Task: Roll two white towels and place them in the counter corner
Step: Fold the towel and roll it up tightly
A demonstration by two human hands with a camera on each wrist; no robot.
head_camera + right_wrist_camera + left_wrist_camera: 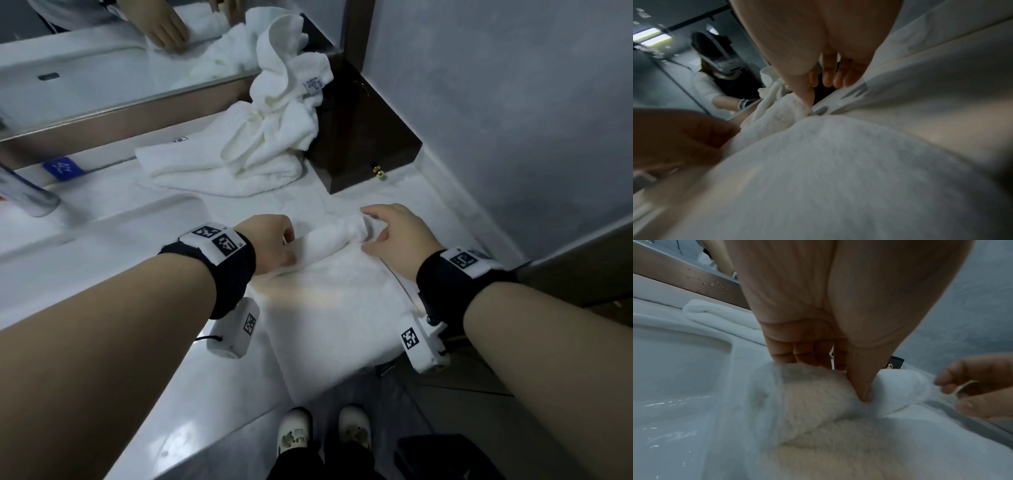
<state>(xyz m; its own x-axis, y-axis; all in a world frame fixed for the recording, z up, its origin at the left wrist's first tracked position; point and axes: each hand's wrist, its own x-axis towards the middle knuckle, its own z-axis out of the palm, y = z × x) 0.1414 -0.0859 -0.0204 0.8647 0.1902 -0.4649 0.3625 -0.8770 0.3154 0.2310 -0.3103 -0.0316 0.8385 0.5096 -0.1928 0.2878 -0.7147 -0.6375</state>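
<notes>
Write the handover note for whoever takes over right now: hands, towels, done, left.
Left hand: grips the left end of the roll on the front towel.
Right hand: curled round the roll's right end.
Second towel: crumpled heap at the back of the counter, beside the dark box.
Done: front towel's far edge started into a roll; most lies flat.
Left: finish this roll, roll the second towel, set both in the corner.

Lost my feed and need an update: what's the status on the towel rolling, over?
Left hand grips towel at left end, right hand at right end. Part-rolled. Second towel heaped unrolled in the corner.
</notes>
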